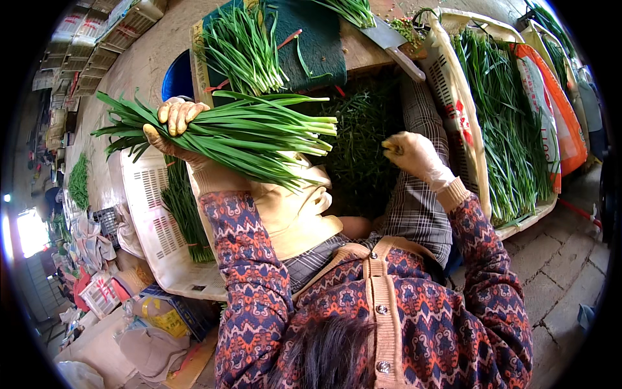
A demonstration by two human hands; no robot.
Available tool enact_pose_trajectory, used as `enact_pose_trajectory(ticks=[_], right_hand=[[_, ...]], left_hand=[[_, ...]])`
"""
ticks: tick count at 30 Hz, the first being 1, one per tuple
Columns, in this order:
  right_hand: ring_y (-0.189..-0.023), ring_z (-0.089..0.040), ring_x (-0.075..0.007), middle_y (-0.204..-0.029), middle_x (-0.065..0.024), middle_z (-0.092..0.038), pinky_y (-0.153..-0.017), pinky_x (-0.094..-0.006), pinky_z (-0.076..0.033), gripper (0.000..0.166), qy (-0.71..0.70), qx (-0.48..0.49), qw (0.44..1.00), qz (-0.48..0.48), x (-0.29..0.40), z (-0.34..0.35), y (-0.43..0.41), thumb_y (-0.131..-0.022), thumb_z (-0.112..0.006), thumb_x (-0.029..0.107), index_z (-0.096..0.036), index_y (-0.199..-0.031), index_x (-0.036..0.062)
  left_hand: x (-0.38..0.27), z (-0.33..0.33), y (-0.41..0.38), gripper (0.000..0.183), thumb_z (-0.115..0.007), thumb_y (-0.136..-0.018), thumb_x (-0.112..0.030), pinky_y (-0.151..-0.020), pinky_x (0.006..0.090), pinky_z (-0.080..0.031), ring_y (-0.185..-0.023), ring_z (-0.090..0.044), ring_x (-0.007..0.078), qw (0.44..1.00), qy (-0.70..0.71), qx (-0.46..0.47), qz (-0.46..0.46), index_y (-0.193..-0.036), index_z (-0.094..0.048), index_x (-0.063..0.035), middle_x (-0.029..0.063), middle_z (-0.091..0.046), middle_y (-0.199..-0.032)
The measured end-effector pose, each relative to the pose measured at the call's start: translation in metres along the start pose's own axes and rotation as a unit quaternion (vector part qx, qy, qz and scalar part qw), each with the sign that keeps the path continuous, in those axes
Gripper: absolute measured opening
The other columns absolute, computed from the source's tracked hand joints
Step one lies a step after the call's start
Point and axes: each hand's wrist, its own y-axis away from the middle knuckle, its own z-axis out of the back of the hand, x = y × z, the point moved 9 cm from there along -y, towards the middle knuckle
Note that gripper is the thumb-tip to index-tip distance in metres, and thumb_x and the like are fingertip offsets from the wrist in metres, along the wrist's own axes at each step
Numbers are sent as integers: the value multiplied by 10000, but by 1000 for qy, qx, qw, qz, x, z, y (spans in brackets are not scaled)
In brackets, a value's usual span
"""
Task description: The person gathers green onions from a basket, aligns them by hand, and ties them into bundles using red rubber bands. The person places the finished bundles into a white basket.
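A thick bunch of garlic chives [252,129] lies sideways across my left hand [177,121], its pale cut ends pointing right. That gloved hand grips it near the leafy tips. To the right, over my plaid-trousered knee, my right hand [413,153] is curled, in a thin glove; whether something small sits between its fingertips I cannot tell. Another pile of chives [243,53] rests on a dark green cloth [311,48] on the board ahead. A cleaver [386,39] lies at the board's right corner, its handle over the edge, close to more chives [354,10].
At right, a white plastic crate [478,160] is full of long chives. At left, another white crate [150,209] holds tied bundles [187,214]. Dark green leaf scraps [362,146] lie between my legs. A blue bucket [177,78] stands behind my left hand.
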Motion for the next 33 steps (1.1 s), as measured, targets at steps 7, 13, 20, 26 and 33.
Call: enact_pose_trajectory(ticks=[7, 13, 20, 26, 33], right_hand=[[-744, -613, -151, -844, -139, -655, -689, -269, -482, 299, -345, -53, 935, 64, 146, 71, -49, -795, -636, 254, -653, -940, -7], [-679, -548, -100, -779, -24, -614, -634, -257, -465, 292, -582, -29, 812, 34, 143, 23, -59, -841, -597, 273, -612, -892, -15], [-692, -442, -63, -773, 12, -529, -662, -209, -378, 313, -608, -99, 788, -1, 66, -6, -34, -886, -528, 329, -566, -881, 18], [-795, -607, -281, -905, -133, -619, -695, -340, -499, 549, 133, 44, 989, 50, 7, -56, 2, -663, -718, 316, -554, -1149, 119], [-1110, -506, -274, -1240, -185, -484, -939, -335, -407, 725, -353, 102, 927, 80, 99, -26, -28, -696, -730, 344, -420, -1282, 50]], left_hand=[[7, -5, -4, 285, -615, -815, -345, -664, 243, -408, -524, -472, 71, 997, -65, 38, 26, -785, -532, -75, -25, -517, -568], [5, -12, -2, 296, -594, -826, -359, -660, 255, -408, -537, -494, 83, 994, -90, 54, 23, -812, -550, -67, -14, -546, -583], [8, -5, -1, 285, -611, -811, -355, -660, 259, -405, -535, -486, 81, 993, -104, 39, 31, -793, -539, -80, -32, -523, -574], [-9, 13, 2, 251, -644, -782, -308, -680, 264, -409, -536, -433, 56, 993, -62, -92, -36, -765, -503, -101, -63, -450, -580], [-12, 58, 4, 337, -597, -781, -402, -664, 352, -450, -590, -489, 183, 903, -264, -312, -133, -700, -507, -88, 17, -499, -602]])
